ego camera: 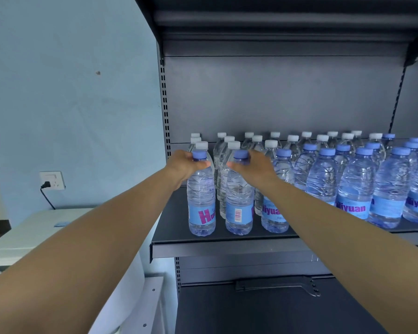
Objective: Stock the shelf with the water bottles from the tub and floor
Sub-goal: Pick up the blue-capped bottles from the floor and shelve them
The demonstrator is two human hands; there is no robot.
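Two clear water bottles with blue caps and blue labels stand upright at the front left of the dark shelf [222,239]. My left hand [186,165] grips the neck of the left bottle [201,203]. My right hand [253,169] grips the neck of the right bottle [239,208]. Both bottle bases rest on the shelf surface. Behind and to the right stand several more bottles, blue-capped ones [355,186] in front and white-capped ones [292,141] at the back. No tub or floor shows.
The shelf's back panel and an upper shelf [275,32] close the space above. A lower dark shelf [263,309] lies below. Left of the unit are a pale blue wall, a socket with a plug [52,180] and a white cabinet top [34,237].
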